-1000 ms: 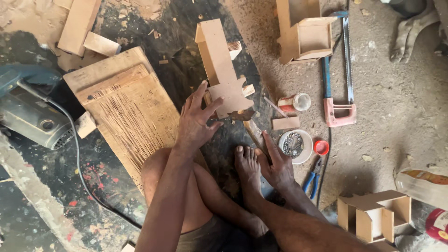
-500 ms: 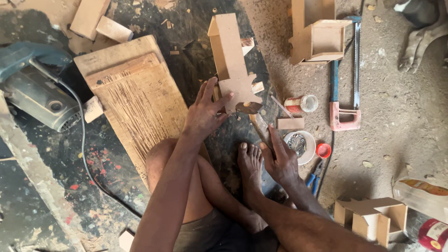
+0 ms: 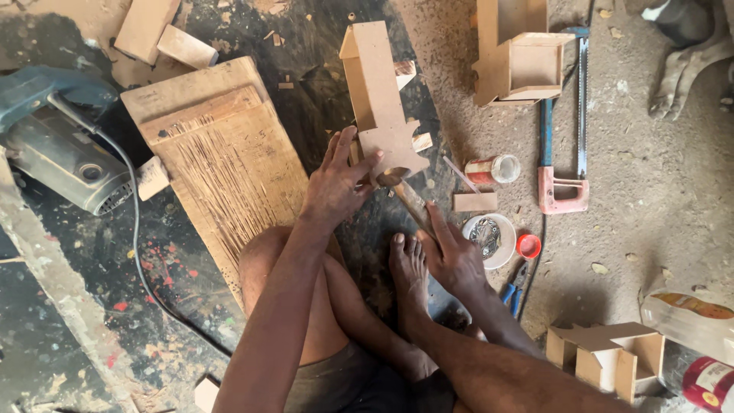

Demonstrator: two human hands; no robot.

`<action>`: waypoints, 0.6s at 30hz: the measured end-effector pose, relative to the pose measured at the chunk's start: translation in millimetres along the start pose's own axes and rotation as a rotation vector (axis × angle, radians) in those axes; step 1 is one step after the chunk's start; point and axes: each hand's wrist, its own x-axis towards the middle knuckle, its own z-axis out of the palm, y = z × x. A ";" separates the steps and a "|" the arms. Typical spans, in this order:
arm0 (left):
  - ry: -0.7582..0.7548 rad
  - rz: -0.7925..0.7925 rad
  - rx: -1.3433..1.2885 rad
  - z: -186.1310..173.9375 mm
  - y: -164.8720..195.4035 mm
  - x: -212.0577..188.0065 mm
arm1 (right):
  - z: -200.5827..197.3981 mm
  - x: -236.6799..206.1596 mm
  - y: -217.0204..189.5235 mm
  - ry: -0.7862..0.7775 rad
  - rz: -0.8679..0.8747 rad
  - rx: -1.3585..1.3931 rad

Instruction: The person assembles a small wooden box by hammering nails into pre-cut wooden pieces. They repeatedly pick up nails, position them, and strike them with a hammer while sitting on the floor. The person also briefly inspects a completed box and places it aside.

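Fibreboard piece point(image 3: 380, 99) lies on the floor point(image 3: 657, 183) ahead of your foot point(image 3: 409, 268). Your left hand point(image 3: 336, 187) presses it steady, fingers spread; your right hand point(image 3: 453, 256) grips the hammer point(image 3: 409, 199) handle, head under the notched end.

A wooden piece point(image 3: 380, 99) is set on the floor at the centre, its near end touched by the left hand point(image 3: 334, 186). Just right of that hand a hammer point(image 3: 407, 199) is lain slantwise, its handle met by the right hand point(image 3: 451, 256) — beside a bare foot point(image 3: 409, 279). Left of the piece a board point(image 3: 222, 157) is placed, and further left a power tool point(image 3: 57, 141). To the right are found a small jar point(image 3: 493, 169), a block point(image 3: 475, 202), a dish point(image 3: 489, 239) and a cap point(image 3: 528, 245). Beyond these a saw point(image 3: 566, 130) is laid, beside a box point(image 3: 522, 57) — another box point(image 3: 608, 356) sits near right.
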 end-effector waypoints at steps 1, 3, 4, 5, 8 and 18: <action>0.021 0.011 0.006 0.2 0.0 0.6 | 0.9 -1.0 1.4 0.066 -0.044 0.021; 0.049 0.025 0.017 0.8 0.2 -0.2 | 1.1 -2.6 0.6 0.187 -0.122 0.071; 0.039 0.021 0.007 1.3 0.4 -1.0 | 0.8 -3.5 -0.3 0.137 -0.062 0.105; 0.034 0.018 -0.002 1.8 0.1 -0.3 | 1.4 -2.4 -0.6 0.089 -0.005 0.137; 0.024 -0.001 -0.009 2.4 0.2 -0.4 | 1.6 -2.1 -4.4 -0.007 0.065 0.058; 0.056 0.008 -0.011 1.8 -0.1 -0.9 | -3.5 0.5 -11.9 0.035 0.001 0.045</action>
